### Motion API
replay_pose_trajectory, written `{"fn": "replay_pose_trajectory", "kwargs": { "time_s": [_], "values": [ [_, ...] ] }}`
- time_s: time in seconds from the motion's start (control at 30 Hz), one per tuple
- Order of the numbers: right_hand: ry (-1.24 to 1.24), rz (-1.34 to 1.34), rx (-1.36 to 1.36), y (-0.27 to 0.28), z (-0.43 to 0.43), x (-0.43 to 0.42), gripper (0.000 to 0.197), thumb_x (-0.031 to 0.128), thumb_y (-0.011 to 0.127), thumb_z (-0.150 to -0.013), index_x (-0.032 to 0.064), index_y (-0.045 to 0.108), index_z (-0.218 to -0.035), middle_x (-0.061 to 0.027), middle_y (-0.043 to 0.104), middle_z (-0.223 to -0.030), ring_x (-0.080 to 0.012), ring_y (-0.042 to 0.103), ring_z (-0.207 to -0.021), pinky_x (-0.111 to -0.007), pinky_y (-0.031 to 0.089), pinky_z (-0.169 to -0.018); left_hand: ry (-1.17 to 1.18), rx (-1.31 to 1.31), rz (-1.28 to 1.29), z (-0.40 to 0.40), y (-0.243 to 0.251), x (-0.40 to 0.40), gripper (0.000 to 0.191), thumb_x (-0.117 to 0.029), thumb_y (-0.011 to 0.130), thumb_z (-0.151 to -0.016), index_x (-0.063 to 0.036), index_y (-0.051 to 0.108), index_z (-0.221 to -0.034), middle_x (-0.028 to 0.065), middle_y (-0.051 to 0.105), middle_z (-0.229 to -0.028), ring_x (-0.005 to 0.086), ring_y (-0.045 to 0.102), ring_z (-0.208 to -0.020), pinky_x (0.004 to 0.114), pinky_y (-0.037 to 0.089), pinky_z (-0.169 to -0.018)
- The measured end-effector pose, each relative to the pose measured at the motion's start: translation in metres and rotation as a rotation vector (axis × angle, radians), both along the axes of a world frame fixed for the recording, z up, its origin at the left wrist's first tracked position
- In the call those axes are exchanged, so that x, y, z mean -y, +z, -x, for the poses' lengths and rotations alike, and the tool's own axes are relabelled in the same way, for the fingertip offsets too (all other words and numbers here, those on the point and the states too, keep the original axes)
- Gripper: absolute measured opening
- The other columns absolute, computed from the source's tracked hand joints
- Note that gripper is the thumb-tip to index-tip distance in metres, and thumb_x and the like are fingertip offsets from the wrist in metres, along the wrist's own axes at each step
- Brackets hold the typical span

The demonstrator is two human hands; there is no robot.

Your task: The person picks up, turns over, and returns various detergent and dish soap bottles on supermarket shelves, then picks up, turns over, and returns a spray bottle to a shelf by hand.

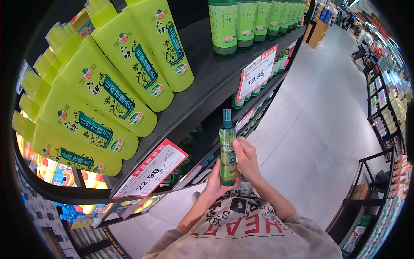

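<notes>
A green clear spray bottle (228, 155) with a dark teal cap stands upright in front of my chest, between both hands. My left hand (217, 181) is wrapped round its lower part from the left and below. On the right side, my right hand (247, 158) has its thumb against the upper label and its other fingers curled at the bottle's edge. Yellow-green plastic bottles (113, 97) stand in a row on the black shelf (197, 94) ahead, at the left. Green bottles (223, 29) with light green labels line the same shelf farther right.
Red-edged price tags (150, 171) hang on the shelf's front edge, one (257, 73) beyond the bottle. Lower shelves hold more green bottles. A tiled aisle floor (300, 129) runs along the right, with stocked shelves (388, 106) beyond. A person (364, 45) is farther off.
</notes>
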State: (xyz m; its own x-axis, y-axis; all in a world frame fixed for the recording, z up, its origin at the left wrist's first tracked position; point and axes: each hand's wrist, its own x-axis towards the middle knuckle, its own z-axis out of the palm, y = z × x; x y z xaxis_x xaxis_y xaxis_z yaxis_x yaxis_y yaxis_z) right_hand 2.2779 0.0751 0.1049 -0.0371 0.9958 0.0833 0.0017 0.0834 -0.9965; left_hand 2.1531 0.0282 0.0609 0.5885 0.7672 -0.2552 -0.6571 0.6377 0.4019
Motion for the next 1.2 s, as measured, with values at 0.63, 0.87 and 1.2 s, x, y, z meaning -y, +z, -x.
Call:
{"fn": "replay_pose_trajectory", "kwargs": {
  "time_s": [0.63,0.87,1.2],
  "values": [
    [-0.049,0.310,-0.472,-0.011,-0.006,-0.008,0.036,0.036,0.039,-0.100,0.0039,0.056,-0.098,0.0004,0.056,-0.078,-0.0060,0.051,-0.070,-0.021,0.042,-0.062,0.185,-0.349,-0.257,-0.008,-0.004,0.001,0.027,-0.016,0.054,-0.093,-0.0054,0.040,-0.113,0.0108,0.061,-0.097,0.0204,0.063,-0.082,0.034,0.052,-0.073],
    [0.009,0.484,-0.754,-0.015,-0.008,-0.011,0.051,0.041,0.028,-0.101,-0.0006,0.052,-0.117,-0.0080,0.060,-0.090,-0.0146,0.057,-0.077,-0.029,0.049,-0.071,0.127,-0.121,0.100,-0.012,-0.010,-0.001,0.044,-0.042,0.031,-0.099,-0.0097,0.048,-0.124,0.0068,0.062,-0.106,0.0220,0.062,-0.091,0.043,0.052,-0.076],
    [0.154,0.517,-0.677,-0.004,-0.005,-0.005,0.055,0.044,0.030,-0.100,-0.0017,0.051,-0.122,-0.0092,0.060,-0.093,-0.0155,0.058,-0.080,-0.029,0.049,-0.072,0.112,-0.051,0.053,-0.010,0.001,0.007,0.049,-0.044,0.027,-0.099,-0.0064,0.053,-0.117,0.0132,0.064,-0.094,0.0247,0.063,-0.082,0.040,0.051,-0.075]
  ]
}}
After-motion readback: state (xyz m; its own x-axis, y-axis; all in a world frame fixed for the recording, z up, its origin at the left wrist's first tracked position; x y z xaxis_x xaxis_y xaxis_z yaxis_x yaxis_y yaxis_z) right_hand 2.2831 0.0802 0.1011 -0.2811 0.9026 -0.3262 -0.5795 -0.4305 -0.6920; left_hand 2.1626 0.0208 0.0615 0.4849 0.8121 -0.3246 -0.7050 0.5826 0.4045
